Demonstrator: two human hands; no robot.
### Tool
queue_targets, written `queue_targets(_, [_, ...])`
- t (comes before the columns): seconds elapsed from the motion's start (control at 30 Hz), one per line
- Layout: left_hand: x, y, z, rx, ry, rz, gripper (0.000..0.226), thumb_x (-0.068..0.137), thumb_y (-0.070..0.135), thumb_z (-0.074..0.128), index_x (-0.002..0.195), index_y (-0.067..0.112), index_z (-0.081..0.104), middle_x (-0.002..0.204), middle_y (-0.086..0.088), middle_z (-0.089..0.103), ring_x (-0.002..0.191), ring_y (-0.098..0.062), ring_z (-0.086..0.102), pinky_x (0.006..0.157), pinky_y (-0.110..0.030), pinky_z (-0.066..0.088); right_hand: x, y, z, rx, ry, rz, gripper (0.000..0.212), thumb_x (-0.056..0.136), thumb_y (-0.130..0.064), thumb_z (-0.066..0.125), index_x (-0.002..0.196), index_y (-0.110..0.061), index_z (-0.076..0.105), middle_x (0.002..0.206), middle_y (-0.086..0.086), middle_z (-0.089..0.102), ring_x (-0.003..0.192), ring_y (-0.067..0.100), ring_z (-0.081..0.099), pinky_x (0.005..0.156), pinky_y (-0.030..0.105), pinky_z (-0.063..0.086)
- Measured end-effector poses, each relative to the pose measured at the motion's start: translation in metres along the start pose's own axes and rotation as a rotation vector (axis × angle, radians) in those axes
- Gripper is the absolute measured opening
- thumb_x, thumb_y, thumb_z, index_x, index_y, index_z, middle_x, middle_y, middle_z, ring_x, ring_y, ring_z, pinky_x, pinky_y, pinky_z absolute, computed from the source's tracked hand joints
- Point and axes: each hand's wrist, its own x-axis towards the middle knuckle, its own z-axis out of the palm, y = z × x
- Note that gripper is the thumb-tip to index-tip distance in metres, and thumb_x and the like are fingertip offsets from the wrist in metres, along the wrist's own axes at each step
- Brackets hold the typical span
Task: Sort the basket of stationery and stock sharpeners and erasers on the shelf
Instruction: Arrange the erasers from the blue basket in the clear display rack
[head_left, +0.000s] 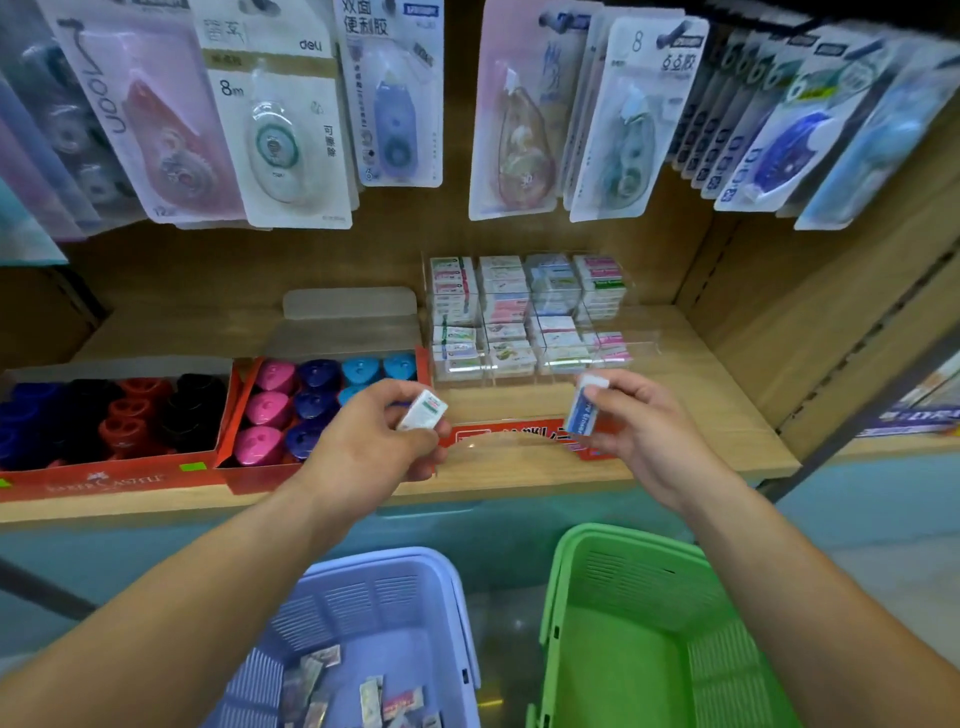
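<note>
My left hand (379, 441) pinches a white eraser with a green and red sleeve (423, 410) above the shelf's front edge. My right hand (639, 426) pinches a white eraser with a blue sleeve (584, 405), held upright. Behind both hands stands a clear acrylic organizer (530, 317) with stacked erasers in its compartments. To the left, red cardboard boxes hold sharpeners: pink, dark blue and light blue ones (306, 405), and blue, black and red ones (104, 415). Below, a lilac basket (384, 623) holds several wrapped erasers (358, 691).
A green basket (649, 623) sits beside the lilac one at the lower right. Correction tape packs (291, 119) hang on hooks above the wooden shelf (691, 395). A red label strip (514, 436) runs along the shelf's front between my hands.
</note>
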Motion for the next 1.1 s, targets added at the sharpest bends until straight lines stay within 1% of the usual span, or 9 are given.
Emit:
queue_targets(0.1, [0.007,-0.002,0.012,0.011,-0.005,0.004,0.031,0.093,-0.007,0.061,0.120,0.008,0.060,0.095,-0.008,0.073,0.074,-0.018,0.070,0.075,-0.036,0.060,0.014,-0.005,-0.025,0.007,0.041,0.039,0.018,0.097,-0.010,0.062,0.114,-0.007,0.068,0.103,0.010,0.065,0.085,0.020,0.068,0.063,0.036,0.061])
queue_targets(0.2, [0.013,0.000,0.023,0.012,-0.009,0.014,0.030,0.093,-0.007,0.061,0.117,0.009,0.061,0.095,-0.007,0.074,0.075,-0.020,0.071,0.077,-0.039,0.060,0.028,-0.008,-0.044,-0.076,0.108,0.028,0.016,0.092,-0.010,0.068,0.108,-0.011,0.067,0.110,0.013,0.068,0.073,0.021,0.066,0.055,0.029,0.057])
queue_targets(0.33, [0.019,0.005,0.033,0.027,-0.002,0.012,0.028,0.094,-0.005,0.062,0.113,0.014,0.063,0.098,-0.007,0.076,0.079,-0.022,0.073,0.079,-0.042,0.061,0.045,-0.018,-0.064,-0.157,0.138,-0.006,0.011,0.088,-0.005,0.072,0.098,-0.006,0.068,0.098,0.015,0.069,0.073,0.021,0.063,0.069,0.030,0.057])
queue_targets(0.47, [0.026,0.010,0.036,0.031,0.020,0.014,0.027,0.094,-0.004,0.063,0.113,0.016,0.063,0.098,-0.005,0.076,0.080,-0.021,0.074,0.082,-0.048,0.060,0.062,-0.039,-0.076,-0.181,0.145,-0.039,0.019,0.093,0.004,0.063,0.105,-0.008,0.071,0.111,0.014,0.070,0.097,0.023,0.072,0.083,0.030,0.060])
queue_targets(0.57, [0.030,0.012,0.037,0.041,0.032,0.024,0.027,0.094,-0.004,0.062,0.112,0.017,0.063,0.097,-0.005,0.076,0.075,-0.016,0.072,0.086,-0.051,0.059,0.082,-0.050,-0.077,-0.262,0.239,-0.137,0.025,0.089,0.006,0.069,0.105,-0.012,0.070,0.108,0.012,0.068,0.096,0.023,0.073,0.076,0.025,0.059])
queue_targets(0.67, [0.033,0.011,0.036,0.056,0.040,0.023,0.026,0.094,-0.001,0.063,0.112,0.018,0.063,0.095,-0.001,0.077,0.077,-0.018,0.073,0.088,-0.055,0.057,0.108,-0.055,-0.074,-0.545,0.348,-0.231,0.020,0.086,-0.005,0.077,0.094,-0.021,0.069,0.095,0.001,0.069,0.087,0.017,0.072,0.066,0.026,0.059])
queue_targets(0.8, [0.036,0.009,0.035,0.061,0.057,0.021,0.025,0.094,-0.001,0.063,0.111,0.017,0.064,0.094,-0.002,0.077,0.078,-0.020,0.073,0.084,-0.056,0.057,0.136,-0.056,-0.064,-0.936,0.346,-0.350,0.016,0.082,-0.022,0.082,0.088,-0.029,0.069,0.084,-0.013,0.065,0.082,0.003,0.063,0.065,0.015,0.044])
queue_targets(0.97, [0.039,0.005,0.030,0.056,0.067,0.017,0.023,0.092,0.002,0.066,0.110,0.017,0.065,0.093,-0.004,0.076,0.076,-0.021,0.072,0.074,-0.046,0.058,0.158,-0.046,-0.063,-1.061,0.326,-0.329,0.017,0.081,-0.030,0.083,0.082,-0.037,0.068,0.088,-0.011,0.068,0.087,0.011,0.066,0.080,0.032,0.057])
queue_targets(1.1, [0.042,0.000,0.024,0.059,0.064,0.015,0.024,0.093,-0.003,0.064,0.108,0.015,0.065,0.092,-0.004,0.076,0.075,-0.023,0.071,0.063,-0.034,0.056,0.167,-0.039,-0.063,-1.121,0.312,-0.327,0.017,0.081,-0.032,0.082,0.078,-0.038,0.067,0.090,-0.015,0.069,0.089,0.011,0.067,0.084,0.035,0.057])
